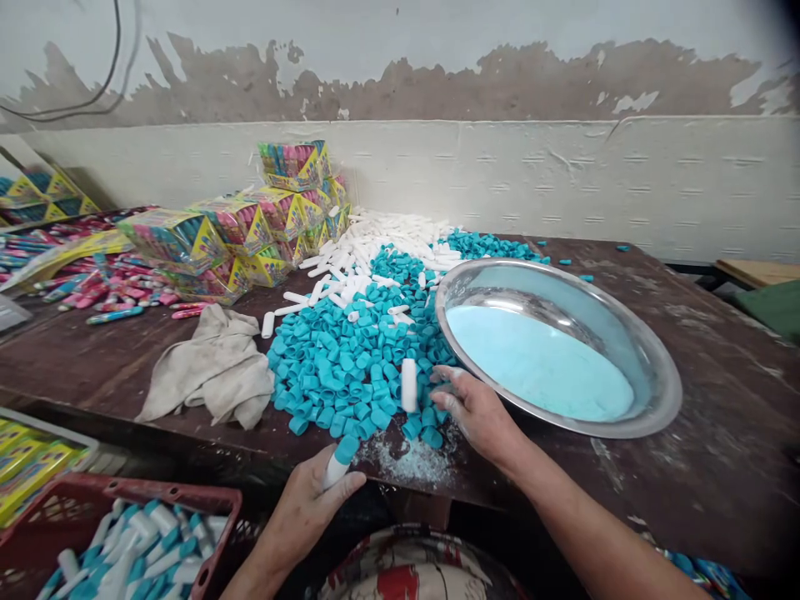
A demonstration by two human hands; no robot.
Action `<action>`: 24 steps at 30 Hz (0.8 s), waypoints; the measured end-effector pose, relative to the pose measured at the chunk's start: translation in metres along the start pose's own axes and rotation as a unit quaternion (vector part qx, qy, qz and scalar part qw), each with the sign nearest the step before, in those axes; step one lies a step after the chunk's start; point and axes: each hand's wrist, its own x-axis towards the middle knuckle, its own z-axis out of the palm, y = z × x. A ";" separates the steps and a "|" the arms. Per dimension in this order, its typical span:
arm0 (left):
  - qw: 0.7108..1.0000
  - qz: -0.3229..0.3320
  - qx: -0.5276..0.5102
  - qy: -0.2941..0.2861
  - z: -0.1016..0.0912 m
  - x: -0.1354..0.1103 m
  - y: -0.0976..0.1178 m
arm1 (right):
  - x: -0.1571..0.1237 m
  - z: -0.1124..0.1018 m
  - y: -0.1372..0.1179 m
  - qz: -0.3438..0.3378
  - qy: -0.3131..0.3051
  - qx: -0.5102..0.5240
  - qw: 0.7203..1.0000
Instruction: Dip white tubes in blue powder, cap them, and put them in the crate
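Note:
My left hand is closed around a white plastic bottle with a blue cap, held tilted at the table's front edge. My right hand is open, fingers apart, beside the pile of blue caps. Just left of its fingertips, and apart from them, is an upright white bottle; whether it stands on something or is in the air I cannot tell. A steel basin of pale blue powder sits right of the pile. Spilled powder dusts the tabletop below the caps.
White bottles are heaped behind the caps. A crumpled cloth lies left of the pile. Packed display boxes and loose pink and blue tubes fill the left. A red crate of capped bottles stands lower left.

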 end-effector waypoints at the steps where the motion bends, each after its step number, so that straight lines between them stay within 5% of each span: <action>1: 1.000 -0.002 -0.004 0.006 -0.001 -0.001 0.000 | 0.003 0.000 -0.001 -0.010 0.000 -0.011 1.000; 7: 1.000 -0.012 -0.005 0.014 -0.002 0.000 -0.004 | -0.007 0.008 0.006 0.029 -0.098 -0.273 0.957; 11: 1.000 -0.001 -0.004 0.005 0.002 0.002 -0.002 | -0.010 0.015 0.009 0.024 -0.098 -0.308 0.946; 18: 1.000 0.009 -0.013 -0.002 0.005 0.003 -0.005 | -0.019 0.008 0.029 0.054 -0.043 -0.062 0.996; 24: 1.000 0.013 -0.014 -0.007 0.007 0.004 -0.004 | -0.033 0.010 0.035 0.084 -0.045 0.113 0.989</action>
